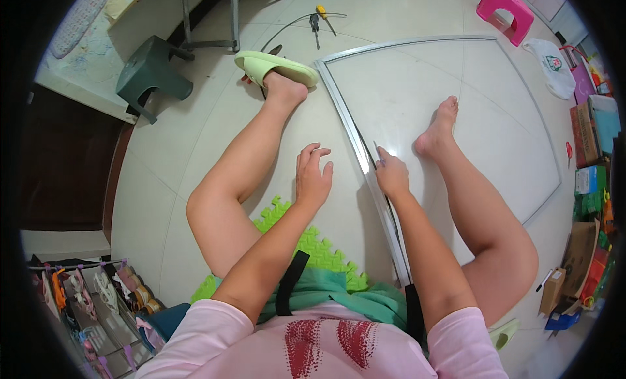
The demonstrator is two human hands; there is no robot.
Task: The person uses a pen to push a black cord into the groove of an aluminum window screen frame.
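A rectangular metal frame (347, 118) lies on the tiled floor, a dark strip showing along its left bar. My right hand (391, 173) is closed on a slim metal tool (377, 147), whose tip sits at that bar. My left hand (313, 173) is left of the bar with fingers apart and curved, holding nothing. My bare right foot (437, 134) rests inside the frame. My left foot, in a pale green slipper (261, 62), is outside it, near the frame's upper left corner.
Two screwdrivers (323, 14) and a curved cable lie at the top. A dark stool (153, 79) stands left, a pink stool (505, 10) upper right. Boxes (583, 134) and bags line the right side, a shoe rack (98, 301) the lower left. A green foam mat (339, 261) lies beneath me.
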